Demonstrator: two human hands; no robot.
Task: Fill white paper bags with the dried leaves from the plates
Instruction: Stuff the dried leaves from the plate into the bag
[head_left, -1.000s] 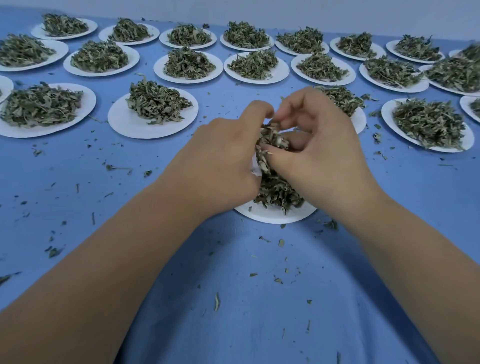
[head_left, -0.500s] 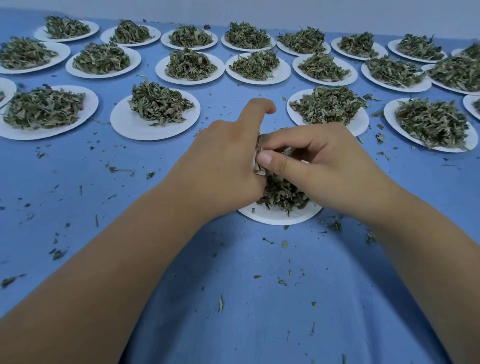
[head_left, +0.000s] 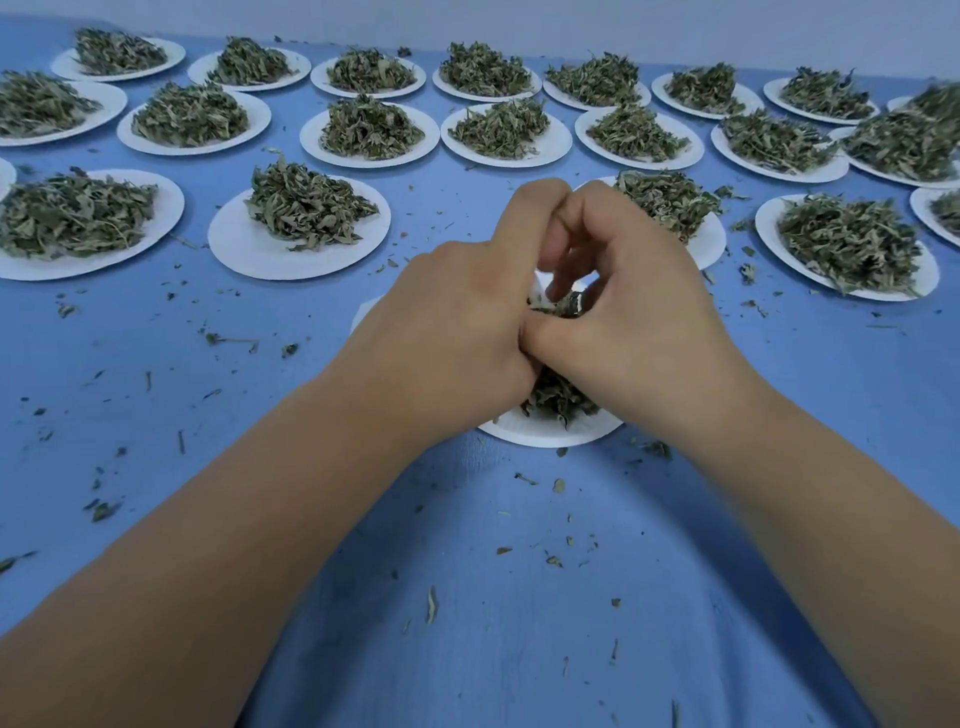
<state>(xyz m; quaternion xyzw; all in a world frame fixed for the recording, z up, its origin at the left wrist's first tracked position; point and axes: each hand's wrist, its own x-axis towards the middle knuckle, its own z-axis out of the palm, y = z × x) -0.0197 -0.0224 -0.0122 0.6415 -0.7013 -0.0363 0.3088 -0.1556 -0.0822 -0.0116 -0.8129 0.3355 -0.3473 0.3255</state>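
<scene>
Dried leaves (head_left: 306, 213) were heaped on about twenty white paper plates (head_left: 270, 254), set in three rows across the blue table (head_left: 467, 623) from nine o'clock through twelve to three o'clock of the hands. None of these heaps appeared to have been touched, so by far the greater part of the task was judged to be left. No filled bag could be seen anywhere on the table, and how many had been finished could not be told.

One nearer plate (head_left: 550, 437) lay directly under the hands, its rim showing at six o'clock of them, with a dark remnant of leaves on it. This plate was taken to be the one in work, partly emptied.

Above it the left hand (head_left: 457, 332) and the right hand (head_left: 639, 327) were pressed together, touching. The left hand's fingers were curled round a white paper bag (head_left: 539, 293), of which only a small edge was shown between the hands. The right hand's fingertips were bunched and turned down onto dried leaves at the bag's mouth, seemingly pinching them in. How full the bag was could not be made out.

Leaf crumbs (head_left: 431, 605) were scattered over the cloth, thickest at six and nine o'clock of the near plate.
</scene>
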